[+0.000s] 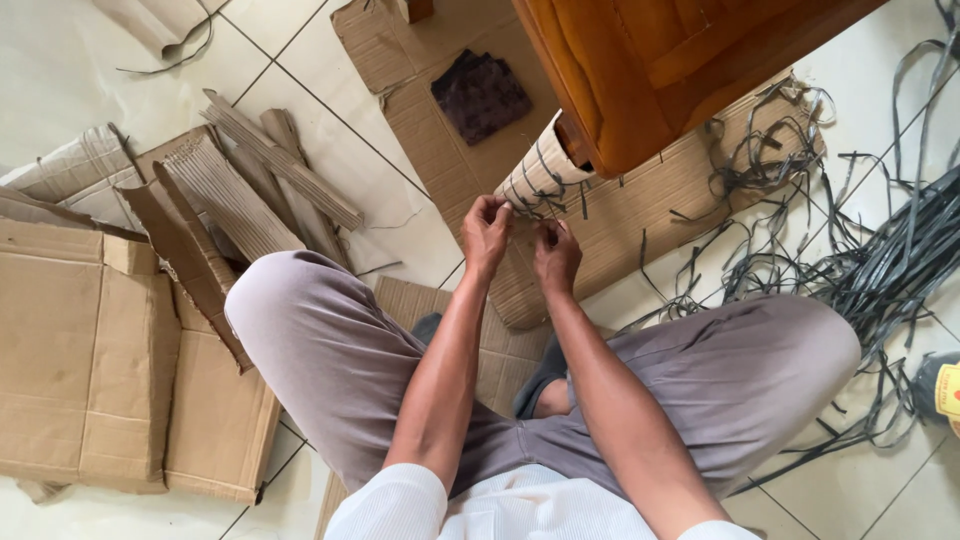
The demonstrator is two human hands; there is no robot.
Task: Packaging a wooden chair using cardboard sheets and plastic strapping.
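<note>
A wooden furniture leg wrapped in corrugated cardboard (535, 175) lies in front of me, with thin dark plastic straps (545, 195) crossing the wrap. My left hand (485, 232) pinches a strap at the wrap's near end. My right hand (556, 255) sits close beside it, fingers closed on the same strap. The orange-brown wooden furniture body (660, 60) rises behind the wrapped leg. I sit cross-legged on the floor in grey trousers.
Flattened cardboard boxes (90, 360) and rolled corrugated sheets (250, 190) lie at the left. A tangle of dark straps (880, 270) spreads at the right. A dark cloth (480, 95) rests on a cardboard sheet (400, 70). A yellow-labelled container (945, 390) sits at the right edge.
</note>
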